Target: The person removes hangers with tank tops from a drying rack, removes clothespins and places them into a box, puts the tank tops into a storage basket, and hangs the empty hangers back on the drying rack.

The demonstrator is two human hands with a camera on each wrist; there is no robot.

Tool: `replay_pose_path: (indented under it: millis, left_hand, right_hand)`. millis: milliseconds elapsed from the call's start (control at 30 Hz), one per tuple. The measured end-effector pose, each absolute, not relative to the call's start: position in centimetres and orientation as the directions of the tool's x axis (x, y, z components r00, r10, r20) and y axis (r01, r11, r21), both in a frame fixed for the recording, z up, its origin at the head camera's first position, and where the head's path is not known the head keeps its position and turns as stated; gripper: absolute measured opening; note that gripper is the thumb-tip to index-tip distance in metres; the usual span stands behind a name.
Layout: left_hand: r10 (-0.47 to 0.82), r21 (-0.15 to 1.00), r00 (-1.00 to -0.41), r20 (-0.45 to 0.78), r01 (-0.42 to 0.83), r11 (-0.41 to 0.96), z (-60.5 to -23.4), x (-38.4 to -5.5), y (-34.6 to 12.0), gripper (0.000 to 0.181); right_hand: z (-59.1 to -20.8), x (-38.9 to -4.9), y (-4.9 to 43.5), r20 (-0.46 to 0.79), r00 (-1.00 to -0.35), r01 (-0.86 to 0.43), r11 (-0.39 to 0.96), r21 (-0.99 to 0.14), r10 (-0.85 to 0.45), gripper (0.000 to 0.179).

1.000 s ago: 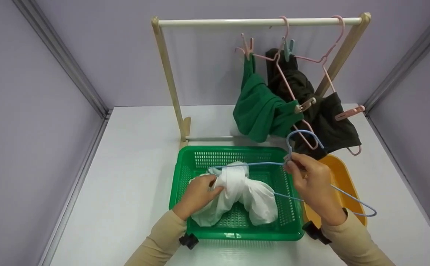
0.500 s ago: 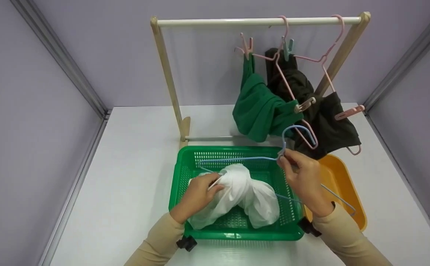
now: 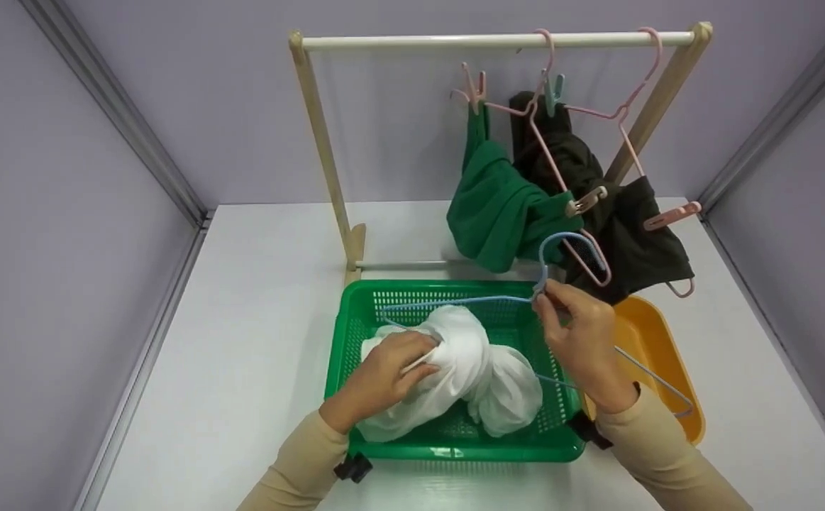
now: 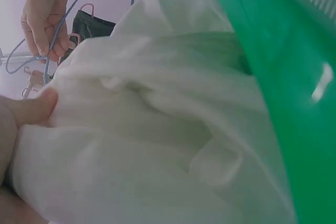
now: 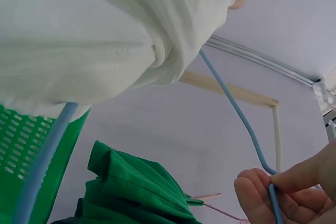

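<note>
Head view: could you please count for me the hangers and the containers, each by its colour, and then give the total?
Blue hanger: 1
Pink hangers: 2
Green basket: 1
Orange-yellow tray: 1
Total: 5

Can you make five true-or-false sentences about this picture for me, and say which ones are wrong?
1. The right hand holds a blue hanger. True.
2. The left hand grips some white cloth. True.
3. Five pink hangers hook over the rail. False: two pink hangers hook over the white rail.
4. A peg clips the green cloth. True.
5. In the head view, the yellow tray is left of the green basket. False: the yellow tray is on the right of the green basket.
</note>
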State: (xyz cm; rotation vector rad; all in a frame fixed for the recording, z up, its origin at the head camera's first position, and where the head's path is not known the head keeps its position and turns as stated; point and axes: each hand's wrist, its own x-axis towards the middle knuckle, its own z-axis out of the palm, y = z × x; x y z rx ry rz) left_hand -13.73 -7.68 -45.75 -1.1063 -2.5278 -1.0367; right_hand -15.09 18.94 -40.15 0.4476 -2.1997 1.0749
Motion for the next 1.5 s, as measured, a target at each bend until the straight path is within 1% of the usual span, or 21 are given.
replay_pose_path:
  millis: [67,133,200,300,367,433,500,567,667,733,800,933,1000,1033,1167,1233,1333,1500]
  left_hand:
    - [0.628,0.522,-0.678,0.381,0.719,0.459,-45.5,-13.7,-8.0,0.017]
    - [0.660,0.559,-0.697,0.281,0.678,0.478,-45.3,-13.7,-8.3,0.015]
    - [0.651,0.589,-0.742,0.160,0.601,0.540,-45.1,-13.7,-8.6,0.015]
    - [0.587,0.642,-0.810,0.001,0.451,0.621,-45.2,-13.7,-8.5,0.019]
    - [0.529,0.686,-0.847,-0.052,0.354,0.635,-45.4,-13.9,-8.0,0.027]
    - [0.465,0.733,-0.883,-0.065,0.275,0.623,-45.6,-14.1,-7.3,0.037]
    - [0.397,0.765,-0.917,-0.042,0.226,0.603,-45.8,-14.3,-6.6,0.042]
    - [0.332,0.774,-0.943,0.010,0.217,0.595,-45.9,-14.4,-5.9,0.043]
    - [0.272,0.768,-0.956,0.108,0.254,0.588,-46.0,-14.6,-5.2,0.034]
    - [0.244,0.765,-0.958,0.148,0.267,0.586,-46.1,-14.6,-5.0,0.028]
    - [0.234,0.763,-0.960,0.156,0.268,0.588,-46.0,-14.6,-4.7,0.027]
    - [0.228,0.742,-0.970,0.090,0.218,0.634,-45.7,-14.5,-3.9,0.043]
    - [0.226,0.712,-0.970,0.088,0.220,0.667,-45.6,-14.4,-3.5,0.049]
    - [0.223,0.700,-0.970,0.094,0.224,0.679,-45.7,-14.4,-3.3,0.048]
    - [0.237,0.667,-0.957,0.166,0.286,0.688,-46.0,-14.2,-2.6,0.033]
    - [0.250,0.681,-0.947,0.202,0.319,0.659,-46.3,-14.2,-2.4,0.025]
    - [0.257,0.705,-0.926,0.275,0.377,0.601,-46.6,-14.1,-2.3,0.019]
    - [0.273,0.681,-0.857,0.437,0.514,0.521,-46.8,-14.1,-2.6,0.013]
  right_hand:
    - [-39.9,-15.0,19.1,0.687,-0.726,-0.547,0.611,-0.572,-0.008,0.007]
    - [-39.7,-14.8,19.1,0.703,-0.712,-0.559,0.605,-0.567,0.001,0.010]
    - [-39.5,-14.5,19.0,0.721,-0.693,-0.577,0.593,-0.561,0.007,0.013]
    - [-39.2,-14.2,18.7,0.749,-0.663,-0.620,0.572,-0.538,-0.014,0.019]
    - [-39.0,-13.8,18.4,0.765,-0.642,-0.652,0.561,-0.511,-0.049,0.023]
    - [-38.8,-13.4,18.0,0.771,-0.629,-0.683,0.544,-0.487,-0.099,0.024]
    - [-38.6,-13.0,17.6,0.773,-0.617,-0.710,0.527,-0.466,-0.147,0.025]
    - [-38.4,-12.7,17.3,0.766,-0.615,-0.727,0.511,-0.459,-0.187,0.025]
    - [-38.2,-12.4,17.1,0.739,-0.635,-0.732,0.485,-0.480,-0.227,0.026]
    - [-38.2,-12.3,17.0,0.716,-0.655,-0.723,0.478,-0.499,-0.242,0.025]
    - [-38.4,-12.1,16.9,0.702,-0.669,-0.713,0.479,-0.512,-0.245,0.026]
    - [-38.7,-11.8,16.6,0.702,-0.666,-0.715,0.485,-0.503,-0.253,0.026]
    - [-38.9,-11.6,16.3,0.703,-0.658,-0.723,0.489,-0.489,-0.270,0.025]
    - [-39.0,-11.6,16.1,0.702,-0.654,-0.727,0.489,-0.481,-0.282,0.025]
    - [-39.5,-11.7,15.5,0.694,-0.651,-0.735,0.487,-0.473,-0.308,0.025]
    - [-39.8,-11.9,15.3,0.694,-0.650,-0.736,0.480,-0.477,-0.308,0.024]
    - [-40.3,-12.3,15.3,0.693,-0.654,-0.730,0.495,-0.472,-0.304,0.024]
    - [-40.6,-12.9,15.8,0.676,-0.678,-0.697,0.546,-0.465,-0.291,0.023]
